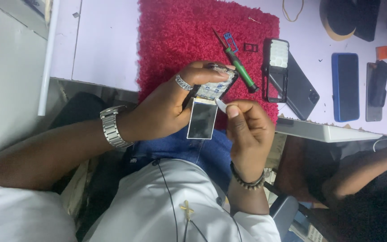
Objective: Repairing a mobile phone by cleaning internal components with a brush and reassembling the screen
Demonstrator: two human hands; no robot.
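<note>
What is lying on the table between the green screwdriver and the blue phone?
In the head view, between the green screwdriver and the blue phone lie a black phone frame and, partly under it, a dark phone lying back up.

A: Where can a hand be passed?
B: Bare room is found on the pale table (106,49) left of the red mat (175,36).
A: What is blocking the right?
B: It is crowded by a green screwdriver (240,69), a phone frame (277,69) and a blue phone (345,87)
</note>
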